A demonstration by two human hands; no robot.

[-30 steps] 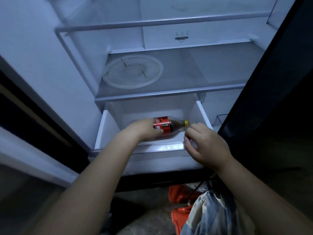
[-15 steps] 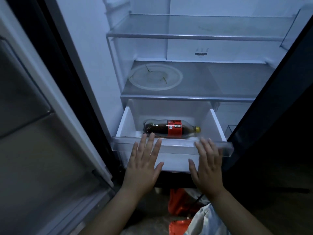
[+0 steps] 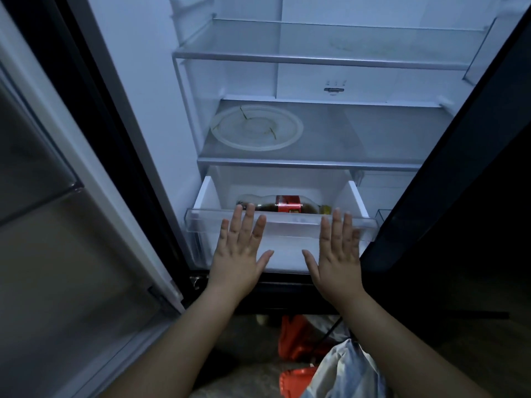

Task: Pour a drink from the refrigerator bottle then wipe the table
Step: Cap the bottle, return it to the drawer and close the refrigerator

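A plastic bottle (image 3: 287,205) of dark drink with a red label and a yellow cap lies on its side in the white drawer (image 3: 281,224) at the bottom of the open refrigerator. Only its upper part shows above the drawer's clear front lip. My left hand (image 3: 240,254) is flat against the drawer front, fingers spread, holding nothing. My right hand (image 3: 337,255) lies flat beside it on the right half of the drawer front, fingers apart and likewise holding nothing.
A round clear plate (image 3: 257,127) lies on the glass shelf (image 3: 373,139) above the drawer. The refrigerator's doors stand open at the left (image 3: 71,225) and at the right (image 3: 459,196). Orange slippers (image 3: 296,337) and light fabric (image 3: 344,372) lie on the floor below.
My left hand let go of the bottle and both hands came out of the drawer. They now press flat on the drawer front, and the drawer sits further in, hiding more of the bottle.
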